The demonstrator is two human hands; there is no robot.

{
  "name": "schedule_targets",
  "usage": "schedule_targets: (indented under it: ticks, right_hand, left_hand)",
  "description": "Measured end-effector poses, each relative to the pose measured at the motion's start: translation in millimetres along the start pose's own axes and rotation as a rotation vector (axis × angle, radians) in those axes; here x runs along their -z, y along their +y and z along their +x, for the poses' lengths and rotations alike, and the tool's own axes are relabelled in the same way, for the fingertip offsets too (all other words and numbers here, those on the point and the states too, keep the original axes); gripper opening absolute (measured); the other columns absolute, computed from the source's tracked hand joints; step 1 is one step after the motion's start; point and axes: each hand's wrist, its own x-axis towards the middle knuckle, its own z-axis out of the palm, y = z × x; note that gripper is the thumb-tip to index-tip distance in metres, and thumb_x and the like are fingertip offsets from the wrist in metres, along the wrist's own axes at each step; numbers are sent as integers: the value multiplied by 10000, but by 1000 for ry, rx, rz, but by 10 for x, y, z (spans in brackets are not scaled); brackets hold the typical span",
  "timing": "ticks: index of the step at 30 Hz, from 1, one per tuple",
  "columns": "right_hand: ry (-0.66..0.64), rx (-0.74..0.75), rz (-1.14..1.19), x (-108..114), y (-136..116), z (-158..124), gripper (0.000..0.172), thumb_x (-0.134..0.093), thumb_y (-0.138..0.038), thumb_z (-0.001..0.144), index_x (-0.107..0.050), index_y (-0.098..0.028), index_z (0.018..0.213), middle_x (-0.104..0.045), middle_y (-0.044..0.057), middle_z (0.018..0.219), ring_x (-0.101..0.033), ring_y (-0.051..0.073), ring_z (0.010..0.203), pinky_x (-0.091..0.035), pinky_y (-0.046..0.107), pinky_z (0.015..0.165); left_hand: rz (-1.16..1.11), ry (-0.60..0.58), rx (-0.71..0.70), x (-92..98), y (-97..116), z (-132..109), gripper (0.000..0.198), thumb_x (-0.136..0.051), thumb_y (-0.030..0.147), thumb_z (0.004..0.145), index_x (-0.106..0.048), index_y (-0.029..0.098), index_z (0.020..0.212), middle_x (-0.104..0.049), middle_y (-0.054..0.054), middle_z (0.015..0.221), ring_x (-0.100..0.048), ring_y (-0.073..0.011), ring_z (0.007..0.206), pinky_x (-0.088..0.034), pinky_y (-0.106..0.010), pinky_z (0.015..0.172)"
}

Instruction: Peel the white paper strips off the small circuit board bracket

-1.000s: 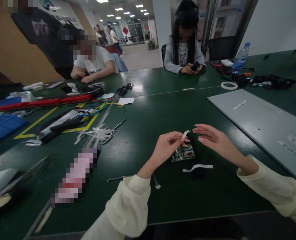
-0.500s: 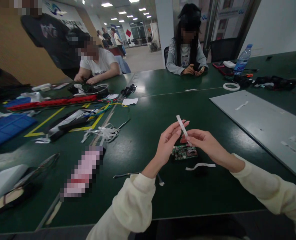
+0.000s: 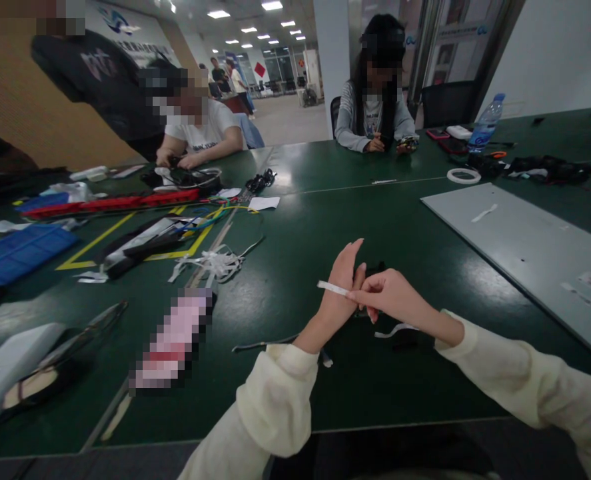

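My right hand (image 3: 392, 298) pinches one end of a short white strip (image 3: 332, 288). The strip reaches left across the back of my left hand (image 3: 342, 295). My left hand stands on edge with its fingers stretched away from me, over the dark green table (image 3: 295, 253). The small green circuit board is hidden behind both hands. Just right of my right wrist, another curled white strip (image 3: 394, 329) and a small black part (image 3: 408, 341) lie on the table.
A grey panel (image 3: 525, 247) lies at the right, with a tape roll (image 3: 464, 176) and a water bottle (image 3: 486, 123) beyond it. At the left are a tangle of white strips (image 3: 210, 263), cables, a red bar (image 3: 110, 203) and a blue tray (image 3: 15, 250). Two people sit across the table.
The white strip stood upright between both hands; now my right hand holds it level across my left hand. Both hands came down over the circuit board.
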Motion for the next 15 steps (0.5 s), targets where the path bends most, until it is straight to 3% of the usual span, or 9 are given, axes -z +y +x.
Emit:
schedule_targets:
  ticks: [5, 8, 9, 11, 13, 15]
  right_hand:
    - [-58, 2, -207, 99, -33, -17, 450, -562, -555, 811, -635, -155, 620, -629, 20, 540, -593, 107, 483, -465, 235, 536]
    - [-103, -3, -240, 406, -48, 13, 374, -590, -526, 801, -684, -167, 746, -682, 36, 669, -633, 134, 561, -464, 230, 516]
    - [-64, -21, -225, 570, -24, 41, 348, -600, -511, 798, -695, -178, 831, -698, 45, 753, -647, 142, 606, -460, 223, 504]
    - [181, -64, -219, 981, 64, 105, 334, -633, -461, 787, -682, -200, 989, -697, 66, 941, -664, 159, 731, -476, 217, 530]
    - [585, -119, -205, 1447, 178, 140, 314, -613, -403, 820, -657, -202, 1057, -666, 78, 1072, -648, 152, 859, -508, 225, 651]
    - [828, -164, -236, 1876, 278, 101, 329, -465, -319, 922, -572, -161, 1190, -563, 143, 1254, -596, 152, 1012, -500, 250, 764]
  left_hand:
    - [-54, -29, -6, -26, 39, -6, 417, -427, 220, 954, -369, 194, 1366, -423, -118, 1416, -410, -228, 1313, -325, -438, 1102]
    - [-71, -68, -6, -16, 55, 7, 404, -432, 257, 962, -384, 186, 1357, -445, -122, 1399, -432, -235, 1294, -350, -434, 1086]
    - [-67, -95, -7, -6, 58, 14, 394, -436, 259, 962, -399, 186, 1346, -463, -119, 1383, -446, -235, 1281, -362, -432, 1078]
    - [-52, -163, -17, 17, 59, 23, 371, -452, 243, 953, -432, 185, 1319, -499, -108, 1345, -475, -231, 1250, -380, -426, 1065]
    - [-44, -222, -24, 36, 51, 27, 355, -471, 221, 940, -457, 180, 1292, -527, -101, 1307, -499, -224, 1220, -394, -419, 1055]
    - [-41, -264, -16, 49, 36, 24, 341, -486, 202, 928, -476, 171, 1267, -546, -99, 1275, -516, -220, 1196, -409, -416, 1043]
